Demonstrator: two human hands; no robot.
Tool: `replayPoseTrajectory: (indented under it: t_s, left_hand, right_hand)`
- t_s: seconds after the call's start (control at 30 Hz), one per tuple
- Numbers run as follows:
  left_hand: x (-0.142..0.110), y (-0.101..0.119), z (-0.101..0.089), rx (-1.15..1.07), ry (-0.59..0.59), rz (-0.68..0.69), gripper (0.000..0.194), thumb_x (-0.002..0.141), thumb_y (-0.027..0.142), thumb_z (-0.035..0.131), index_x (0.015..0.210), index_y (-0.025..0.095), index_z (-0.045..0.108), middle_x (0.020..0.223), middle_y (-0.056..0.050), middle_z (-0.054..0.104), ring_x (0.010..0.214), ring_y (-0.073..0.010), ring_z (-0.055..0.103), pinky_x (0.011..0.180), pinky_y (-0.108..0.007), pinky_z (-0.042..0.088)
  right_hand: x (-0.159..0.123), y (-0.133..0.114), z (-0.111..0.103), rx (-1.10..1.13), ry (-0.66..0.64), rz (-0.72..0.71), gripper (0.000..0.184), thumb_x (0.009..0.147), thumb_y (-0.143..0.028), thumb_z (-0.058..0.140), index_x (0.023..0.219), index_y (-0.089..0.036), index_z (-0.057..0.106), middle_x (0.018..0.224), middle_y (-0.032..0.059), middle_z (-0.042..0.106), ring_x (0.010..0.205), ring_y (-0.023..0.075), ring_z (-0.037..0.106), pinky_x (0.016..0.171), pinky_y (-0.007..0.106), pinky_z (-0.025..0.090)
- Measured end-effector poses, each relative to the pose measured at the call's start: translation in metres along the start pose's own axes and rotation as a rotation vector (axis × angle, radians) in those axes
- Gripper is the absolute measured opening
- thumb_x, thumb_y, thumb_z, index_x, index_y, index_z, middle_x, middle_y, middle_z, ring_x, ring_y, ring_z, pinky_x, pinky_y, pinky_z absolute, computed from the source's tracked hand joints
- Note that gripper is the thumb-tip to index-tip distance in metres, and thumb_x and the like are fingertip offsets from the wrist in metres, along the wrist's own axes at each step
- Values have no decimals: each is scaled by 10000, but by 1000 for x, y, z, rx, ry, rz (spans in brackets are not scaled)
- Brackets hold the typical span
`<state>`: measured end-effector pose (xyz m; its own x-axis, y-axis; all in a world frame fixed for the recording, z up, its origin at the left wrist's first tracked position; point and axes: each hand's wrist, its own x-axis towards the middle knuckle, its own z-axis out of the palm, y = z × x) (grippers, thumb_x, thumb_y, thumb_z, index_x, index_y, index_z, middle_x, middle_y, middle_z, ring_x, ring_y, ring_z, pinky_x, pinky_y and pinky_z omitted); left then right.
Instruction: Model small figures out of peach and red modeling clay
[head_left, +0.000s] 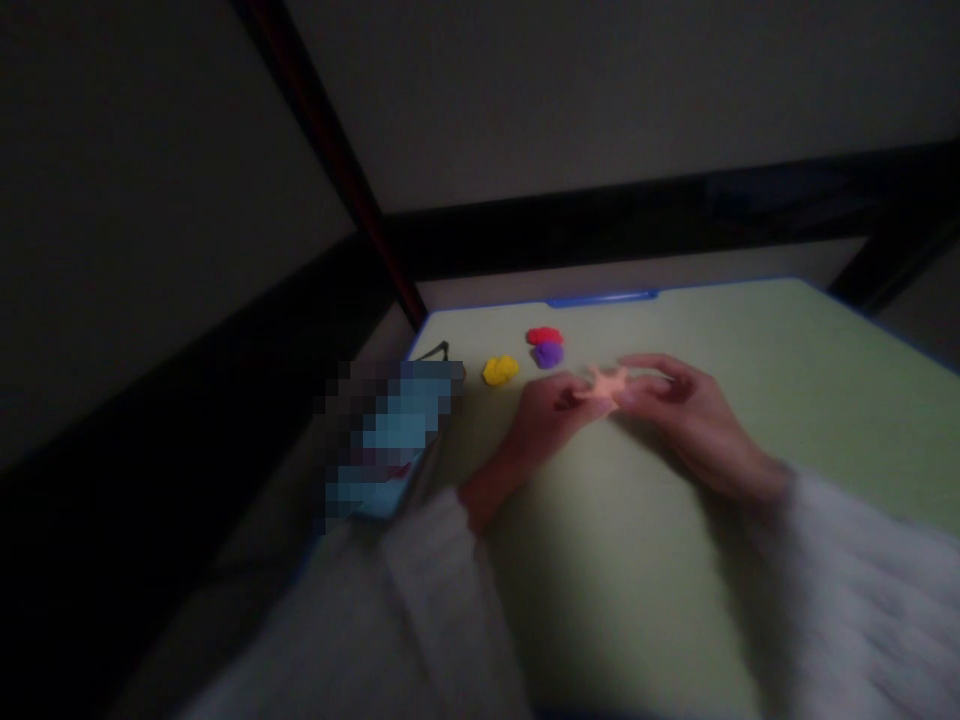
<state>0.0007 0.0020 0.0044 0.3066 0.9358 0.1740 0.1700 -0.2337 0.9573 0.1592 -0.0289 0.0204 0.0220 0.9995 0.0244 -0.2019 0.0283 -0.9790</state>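
Between my two hands, above the pale table, is a small peach-coloured star-shaped piece [609, 384] that looks like modelling clay. My left hand [546, 412] pinches it from the left, thumb toward me. On the other side my right hand [686, 410] grips it between thumb and fingers, with one finger stretched out above it. Just beyond my left hand lie a yellow lump of clay [500, 370], a purple lump [549, 354] and a red lump [544, 335]. The purple one sits against the red one.
The pale table [787, 400] has a blue edge and a blue handle-like bar [604, 298] at its far side. A light-blue item [382, 495], mostly pixelated, lies along the left edge, with a thin dark object [444, 350] by its far end. A wall stands behind.
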Motion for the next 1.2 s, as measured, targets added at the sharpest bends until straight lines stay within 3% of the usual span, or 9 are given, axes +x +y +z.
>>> replayPoseTrajectory:
  t_s: [0.17,0.47,0.57,0.67,0.8,0.97,1.2]
  left_hand:
    - [1,-2,-4,-103,-39,10,224,732,365,594,711,147,641,679,7,579,647,-100,496,606,-209,365]
    - [0,-4,3,-312,-16,-68,200,670,333,665,619,142,636,680,-12,623,662,-116,546,675,-238,413]
    - [0,-4,5,-383,-19,-71,167,645,292,688,697,138,652,716,-23,647,692,-129,576,708,-256,431]
    - [-1,-3,5,-491,-55,-47,208,643,235,698,831,155,663,752,-13,655,696,-119,590,714,-255,433]
    - [-3,-1,5,-632,-109,-52,161,624,208,708,764,157,647,748,-2,629,685,-103,571,696,-246,417]
    - [-6,3,1,-654,-253,-119,221,592,312,723,700,156,609,754,-8,585,717,-122,543,736,-282,406]
    - [-9,7,1,-737,-269,-196,318,508,348,774,732,176,627,770,-17,592,707,-131,534,751,-314,406]
  right_hand:
    - [-2,-3,3,-50,-6,1,608,523,-247,825,1077,-180,584,673,-1,712,652,151,655,688,291,499]
    - [-3,-5,6,-83,-35,-5,668,505,-260,831,1112,-173,565,710,0,695,647,137,639,696,290,509]
    - [-2,-4,5,-86,-52,4,687,489,-240,834,1116,-175,560,697,-8,687,630,129,631,672,273,509]
    - [-2,-2,4,-71,-71,14,672,508,-221,824,1122,-187,554,689,-17,681,632,124,629,660,257,500]
    - [-3,0,3,-9,-122,24,614,564,-221,798,1124,-202,547,707,-21,679,640,122,624,656,258,486]
    - [-7,1,2,88,-229,34,554,623,-196,763,1132,-202,544,690,-25,670,664,126,625,686,270,473]
    - [-8,1,3,130,-275,49,490,631,-189,761,1084,-222,577,737,-21,694,650,110,630,680,258,470]
